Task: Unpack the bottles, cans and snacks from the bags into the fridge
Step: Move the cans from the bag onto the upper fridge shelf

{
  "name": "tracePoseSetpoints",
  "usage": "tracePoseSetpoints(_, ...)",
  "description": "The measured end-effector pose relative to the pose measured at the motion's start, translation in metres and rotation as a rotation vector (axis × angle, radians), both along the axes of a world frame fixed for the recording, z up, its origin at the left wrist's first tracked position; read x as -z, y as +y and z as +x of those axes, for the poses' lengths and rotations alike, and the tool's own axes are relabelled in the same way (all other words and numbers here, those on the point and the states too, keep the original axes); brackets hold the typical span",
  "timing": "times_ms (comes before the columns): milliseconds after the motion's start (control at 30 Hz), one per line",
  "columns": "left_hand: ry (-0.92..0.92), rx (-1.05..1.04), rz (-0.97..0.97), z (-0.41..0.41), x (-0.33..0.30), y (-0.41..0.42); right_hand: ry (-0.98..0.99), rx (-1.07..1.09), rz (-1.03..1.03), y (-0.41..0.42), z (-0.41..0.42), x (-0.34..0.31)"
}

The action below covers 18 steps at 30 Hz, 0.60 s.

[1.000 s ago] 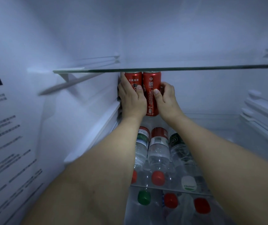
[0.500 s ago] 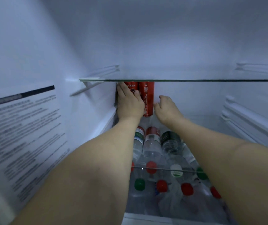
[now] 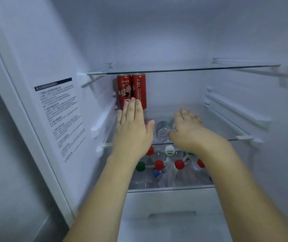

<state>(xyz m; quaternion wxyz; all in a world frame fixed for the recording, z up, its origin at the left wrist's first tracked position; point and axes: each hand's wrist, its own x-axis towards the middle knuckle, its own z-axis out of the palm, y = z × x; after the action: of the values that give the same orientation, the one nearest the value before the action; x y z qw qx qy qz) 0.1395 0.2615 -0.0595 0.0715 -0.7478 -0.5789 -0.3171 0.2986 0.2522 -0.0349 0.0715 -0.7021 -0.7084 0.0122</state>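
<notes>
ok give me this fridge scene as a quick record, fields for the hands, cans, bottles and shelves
left hand: open, fingers straight, in front of the cans' lower part; contact unclear
right hand: open, relaxed, holding nothing
cans: two red, upright, side by side, back left corner of the middle shelf
middle shelf: glass, also carries lying bottles
top shelf: glass, nothing seen on it
bottles: clear plastic, lying down, caps facing out, red, green and white
label: printed sheet on left wall, text unreadable
</notes>
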Motion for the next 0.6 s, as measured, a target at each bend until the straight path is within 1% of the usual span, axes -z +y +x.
tracePoseSetpoints(200,0.097,0.113,-0.086,0.000,0.000,-0.018,0.054,0.032,0.009,-0.049,0.008,-0.002)
tracePoseSetpoints(367,0.088,0.199,-0.126,0.007,0.002,-0.032,0.110,0.074,-0.034,-0.073,0.017,0.000)
tracePoseSetpoints(600,0.100,0.267,-0.152,0.033,-0.004,-0.049,0.118,0.132,-0.019,-0.109,0.041,0.001)
